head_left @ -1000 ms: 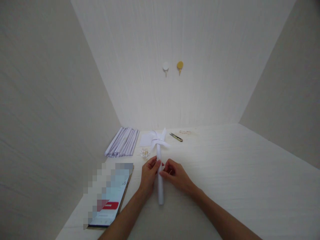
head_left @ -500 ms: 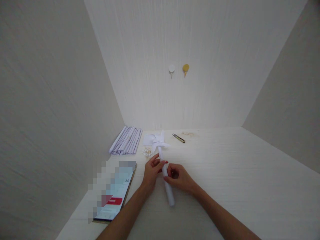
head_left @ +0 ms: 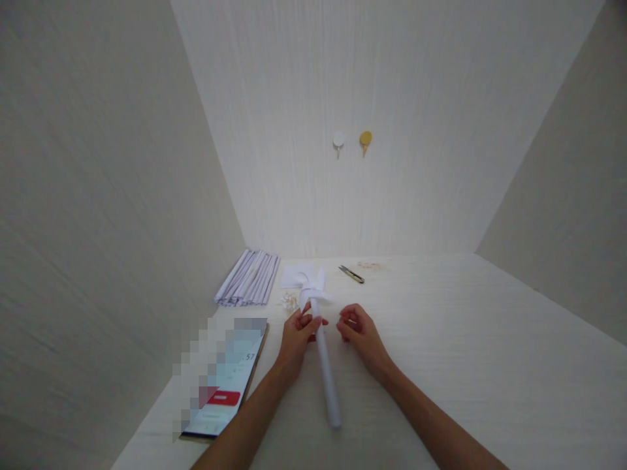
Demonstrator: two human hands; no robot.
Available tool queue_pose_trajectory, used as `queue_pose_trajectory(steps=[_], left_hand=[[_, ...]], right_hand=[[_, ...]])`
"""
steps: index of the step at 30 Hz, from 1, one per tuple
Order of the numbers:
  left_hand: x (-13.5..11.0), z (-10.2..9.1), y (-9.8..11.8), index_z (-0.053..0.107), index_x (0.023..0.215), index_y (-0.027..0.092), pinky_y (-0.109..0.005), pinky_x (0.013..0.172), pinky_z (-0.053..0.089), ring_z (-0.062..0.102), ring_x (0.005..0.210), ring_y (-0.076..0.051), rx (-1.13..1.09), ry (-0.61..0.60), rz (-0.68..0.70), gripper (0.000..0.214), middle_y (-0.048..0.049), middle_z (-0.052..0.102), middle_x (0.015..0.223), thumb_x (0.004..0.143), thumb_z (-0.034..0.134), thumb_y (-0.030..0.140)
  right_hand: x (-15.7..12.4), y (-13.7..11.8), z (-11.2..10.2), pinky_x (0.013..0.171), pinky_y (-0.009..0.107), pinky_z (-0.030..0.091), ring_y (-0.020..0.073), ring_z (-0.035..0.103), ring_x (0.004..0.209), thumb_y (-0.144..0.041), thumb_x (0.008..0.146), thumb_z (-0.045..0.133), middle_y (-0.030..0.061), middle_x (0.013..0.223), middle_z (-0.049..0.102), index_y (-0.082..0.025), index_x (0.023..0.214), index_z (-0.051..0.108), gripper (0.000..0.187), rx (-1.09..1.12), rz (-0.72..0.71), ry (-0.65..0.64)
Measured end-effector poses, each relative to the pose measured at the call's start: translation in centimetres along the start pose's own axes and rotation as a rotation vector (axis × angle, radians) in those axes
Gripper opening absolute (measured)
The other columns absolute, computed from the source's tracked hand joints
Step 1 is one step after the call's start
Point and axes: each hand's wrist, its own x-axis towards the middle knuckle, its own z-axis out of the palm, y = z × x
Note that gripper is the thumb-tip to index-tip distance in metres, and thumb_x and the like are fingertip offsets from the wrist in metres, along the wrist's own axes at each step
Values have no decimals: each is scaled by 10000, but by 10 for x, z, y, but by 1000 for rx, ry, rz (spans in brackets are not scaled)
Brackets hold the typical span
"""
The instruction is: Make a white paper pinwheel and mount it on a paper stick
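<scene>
A white paper pinwheel (head_left: pixel 313 287) sits at the far end of a rolled paper stick (head_left: pixel 327 378), which slants toward me. My left hand (head_left: pixel 296 343) grips the stick just below the pinwheel's blades, thumb on top and fingers beneath. To the right of the stick, my right hand (head_left: pixel 360 336) hovers apart from it. Its fingers are loosely curled with gaps between them, and I see nothing held there. Beside the pinwheel lies a small heap of white and yellowish pins or bits (head_left: pixel 290 301), too small to name surely. White paper sheets (head_left: pixel 292 275) lie partly behind the blades.
A stack of rolled paper sticks (head_left: pixel 249 277) lies at the back left. A phone (head_left: pixel 230 378) with its screen lit rests by my left forearm. Thread snips (head_left: pixel 351 274) lie at the back. Two hooks, one white (head_left: pixel 338 139) and one yellow (head_left: pixel 365 138), are on the back wall.
My right hand has let go of the paper stick and moved a little right and up. The stick's near end has shifted toward me, still in my left hand.
</scene>
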Motion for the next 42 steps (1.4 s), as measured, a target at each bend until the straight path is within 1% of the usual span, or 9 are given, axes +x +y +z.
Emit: queue_pose_trajectory(steps=[3,6,15,23,26,30,33,37,42], left_hand=[[-1,1,1,520,982,122,-214,521,392,540,578,-117,-5,-46,-9,476,-35,635,647,549,653,267],[-1,1,1,522,986,125,-212,531,390,540,590,-118,-4,-60,2,477,-35,634,648,550,655,266],[1,-1,-1,505,1022,125,-203,515,364,525,577,-114,19,-62,22,490,-30,624,637,569,638,255],[-1,1,2,508,1015,121,-203,514,356,516,576,-114,5,-85,7,483,-16,610,610,566,637,240],[-2,1,3,520,1013,121,-196,500,343,504,557,-103,12,-109,-9,461,-19,610,622,578,627,234],[-3,2,1,558,975,111,-188,461,304,466,495,-79,33,-202,-37,429,-23,608,613,564,632,210],[-4,3,0,566,976,106,-196,448,293,445,457,-73,53,-268,-81,440,-25,610,599,552,635,201],[-5,3,0,570,971,106,-192,432,276,422,434,-64,68,-291,-94,429,-17,601,574,557,628,201],[-4,3,0,565,978,102,-196,433,287,434,447,-73,58,-276,-93,451,-23,602,587,545,637,203]], right_hand=[[1,-1,-2,433,196,337,58,426,455,-109,590,548,-49,710,480,-236,895,469,339,60,-7,17],[0,-2,-2,445,203,344,54,435,471,-86,575,544,-27,805,481,-251,973,458,439,50,-18,3],[-1,0,-1,432,202,332,51,413,468,-128,585,526,-19,787,481,-223,934,493,363,4,-62,-30],[-3,-1,1,411,193,307,54,410,466,-104,582,507,-12,766,511,-204,840,538,278,-59,-79,-59],[-1,-2,-1,417,193,310,53,415,461,-89,566,491,-20,763,502,-205,845,515,303,-17,-58,-6],[2,-2,-5,436,196,331,57,446,479,-79,540,472,-12,841,495,-232,997,415,485,86,-21,146],[4,0,-8,459,204,352,66,471,510,-88,534,469,-3,894,479,-249,1064,361,565,140,-2,236],[5,0,-9,464,205,356,69,475,516,-88,533,466,-4,896,476,-253,1068,364,570,149,-19,256],[4,-3,-8,463,204,358,68,471,499,-72,530,457,-9,862,485,-249,1036,377,542,119,-34,251]])
